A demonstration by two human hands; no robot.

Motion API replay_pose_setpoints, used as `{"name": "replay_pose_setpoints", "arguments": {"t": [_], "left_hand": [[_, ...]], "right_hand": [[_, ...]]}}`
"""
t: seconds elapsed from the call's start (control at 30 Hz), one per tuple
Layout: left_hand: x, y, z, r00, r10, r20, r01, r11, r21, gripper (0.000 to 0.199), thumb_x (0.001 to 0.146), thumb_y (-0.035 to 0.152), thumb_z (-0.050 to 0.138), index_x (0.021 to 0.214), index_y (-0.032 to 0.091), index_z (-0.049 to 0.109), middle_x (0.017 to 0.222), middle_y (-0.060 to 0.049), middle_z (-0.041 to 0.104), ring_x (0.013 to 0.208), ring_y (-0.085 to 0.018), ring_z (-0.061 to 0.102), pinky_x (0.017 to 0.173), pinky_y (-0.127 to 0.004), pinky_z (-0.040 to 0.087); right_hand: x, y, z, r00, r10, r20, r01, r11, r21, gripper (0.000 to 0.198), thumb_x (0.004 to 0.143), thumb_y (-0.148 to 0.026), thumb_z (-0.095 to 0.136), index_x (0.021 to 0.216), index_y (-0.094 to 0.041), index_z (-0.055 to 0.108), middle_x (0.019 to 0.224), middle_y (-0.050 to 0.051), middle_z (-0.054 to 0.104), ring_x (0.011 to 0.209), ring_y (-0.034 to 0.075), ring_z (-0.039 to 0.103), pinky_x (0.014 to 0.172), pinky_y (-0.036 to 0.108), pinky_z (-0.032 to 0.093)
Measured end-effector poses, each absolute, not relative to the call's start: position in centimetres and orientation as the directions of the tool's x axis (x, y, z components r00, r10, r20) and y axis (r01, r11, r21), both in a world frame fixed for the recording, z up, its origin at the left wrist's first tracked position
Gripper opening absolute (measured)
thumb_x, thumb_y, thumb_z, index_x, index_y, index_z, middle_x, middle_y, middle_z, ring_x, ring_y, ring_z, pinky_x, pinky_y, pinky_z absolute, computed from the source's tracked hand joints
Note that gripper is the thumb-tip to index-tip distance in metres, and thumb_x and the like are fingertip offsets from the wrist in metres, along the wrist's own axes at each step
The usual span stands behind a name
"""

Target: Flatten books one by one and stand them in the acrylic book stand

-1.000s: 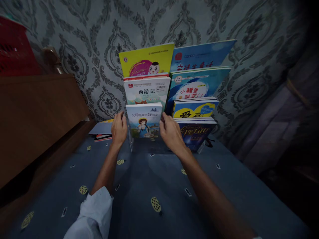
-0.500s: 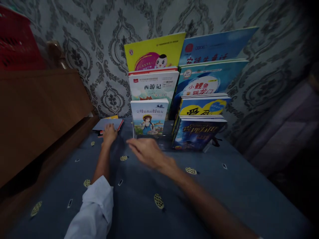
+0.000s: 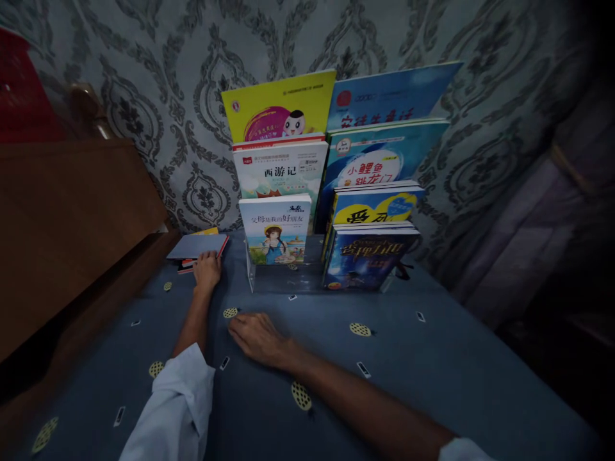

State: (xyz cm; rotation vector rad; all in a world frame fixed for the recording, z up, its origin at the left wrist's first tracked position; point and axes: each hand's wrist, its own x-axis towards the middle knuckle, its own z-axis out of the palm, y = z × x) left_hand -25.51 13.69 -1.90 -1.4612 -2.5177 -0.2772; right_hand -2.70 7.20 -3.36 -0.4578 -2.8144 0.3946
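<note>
My left hand [image 3: 207,270] is at the front right corner of a small pile of books, its fingers curled over the edge of the grey-covered top book [image 3: 195,246]. The fingertips are partly hidden there. My right hand [image 3: 257,337] is low over the cloth in front of the rack, fingers curled in, with nothing visible in them. Behind it, a clear acrylic book rack [image 3: 288,279] holds two columns of upright books. The left column has a picture-cover book [image 3: 273,224] in front, and the right has a dark blue book [image 3: 368,256] in front.
A blue-grey tablecloth [image 3: 336,397] with pineapple prints covers the surface. A brown wooden panel [image 3: 72,224] rises on the left, with a red object [image 3: 22,96] above it. Patterned wallpaper [image 3: 192,77] is behind, and a pale hanging cloth [image 3: 528,230] is at the right.
My right hand has drawn back from the rack toward me and lowered. My left hand has slid from the top of the pile to its front right corner. The view has shifted slightly.
</note>
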Motion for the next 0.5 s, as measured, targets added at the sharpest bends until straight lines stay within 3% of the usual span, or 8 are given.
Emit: {"name": "replay_pose_setpoints", "arguments": {"t": [0.17,0.5], "left_hand": [[-26.6,15.0,-0.9,-0.488,0.845,0.219,0.866,0.499,0.006,0.039,0.099,0.028,0.036,0.115,0.011,0.067,0.117,-0.022,0.067,0.107,-0.033,0.063,0.088,-0.041,0.048],[-29.2,16.5,0.6,-0.46,0.884,0.08,0.882,0.466,-0.077,0.038,0.096,0.039,0.045,0.114,0.017,0.07,0.121,-0.019,0.07,0.111,-0.032,0.065,0.086,-0.034,0.048]], "right_hand": [[-2.7,7.4,-3.6,-0.919,0.328,0.219,0.248,0.912,-0.326,0.021,0.102,-0.022,0.044,0.095,-0.018,0.064,0.099,0.007,0.073,0.087,0.018,0.068,0.071,0.028,0.04],[-2.7,7.5,-3.4,-0.921,0.338,0.195,0.265,0.909,-0.323,0.021,0.102,-0.021,0.045,0.094,-0.017,0.064,0.1,0.008,0.073,0.086,0.018,0.067,0.071,0.029,0.04]]}}
